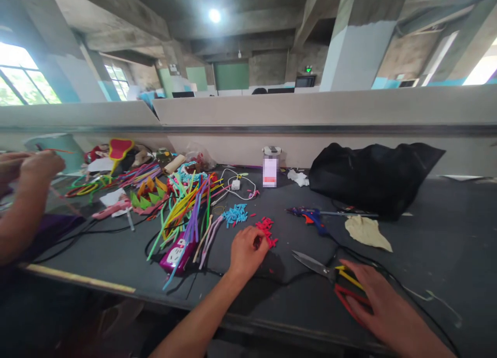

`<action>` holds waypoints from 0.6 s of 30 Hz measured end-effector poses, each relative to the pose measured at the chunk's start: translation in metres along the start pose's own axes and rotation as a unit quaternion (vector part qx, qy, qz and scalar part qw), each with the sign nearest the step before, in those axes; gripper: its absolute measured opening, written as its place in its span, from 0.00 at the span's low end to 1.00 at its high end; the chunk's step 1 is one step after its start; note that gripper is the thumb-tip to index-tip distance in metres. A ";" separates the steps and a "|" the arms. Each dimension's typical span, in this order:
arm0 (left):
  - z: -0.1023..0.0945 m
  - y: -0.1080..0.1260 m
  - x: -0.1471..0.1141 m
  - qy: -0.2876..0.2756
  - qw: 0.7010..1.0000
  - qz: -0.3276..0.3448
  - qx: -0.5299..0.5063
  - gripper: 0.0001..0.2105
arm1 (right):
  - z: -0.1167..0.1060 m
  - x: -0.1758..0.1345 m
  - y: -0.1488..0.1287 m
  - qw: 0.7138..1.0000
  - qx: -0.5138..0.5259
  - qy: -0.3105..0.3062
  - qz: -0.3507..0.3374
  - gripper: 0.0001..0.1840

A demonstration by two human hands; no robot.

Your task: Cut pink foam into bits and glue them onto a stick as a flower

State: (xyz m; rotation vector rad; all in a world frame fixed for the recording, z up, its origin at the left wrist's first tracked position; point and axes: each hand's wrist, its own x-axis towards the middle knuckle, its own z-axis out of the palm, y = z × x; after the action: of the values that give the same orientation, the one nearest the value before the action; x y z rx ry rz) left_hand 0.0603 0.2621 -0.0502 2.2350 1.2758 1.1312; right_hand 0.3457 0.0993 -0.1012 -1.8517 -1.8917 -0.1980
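My left hand is low over the table, its fingers curled together at the near edge of a small pile of cut red pieces. Whatever its fingertips pinch is hidden. A pile of short blue pieces lies just beyond it to the left. In my right hand are the scissors, gripped by their red and yellow handles. Their blades point left, close to the tabletop. Bundled pipe cleaners in several colours lie left of my left hand, partly across a purple power strip.
A blue glue gun lies beyond the scissors, its black cord running past my right hand. Behind are a black bag, a beige cloth scrap, and a phone-like screen. Another person's hands work at far left.
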 end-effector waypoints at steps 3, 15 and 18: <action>-0.007 -0.010 0.009 0.023 0.998 -0.050 -0.021 0.06 | -0.002 -0.001 0.008 0.998 -0.001 -0.040 -0.038 0.25; -0.016 -0.028 0.012 -0.051 0.996 -0.062 0.035 0.11 | -0.020 0.008 -0.001 0.995 0.041 -0.070 0.064 0.25; -0.017 -0.025 0.008 -0.089 0.993 -0.045 0.056 0.20 | -0.024 0.007 0.005 0.997 0.027 -0.037 0.069 0.23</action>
State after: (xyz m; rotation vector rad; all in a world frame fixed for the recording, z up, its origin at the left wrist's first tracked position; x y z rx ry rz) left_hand 0.0354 0.2807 -0.0511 2.2731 1.3798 0.8257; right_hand 0.3569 0.0959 -0.0782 -1.9670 -1.7905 -0.0325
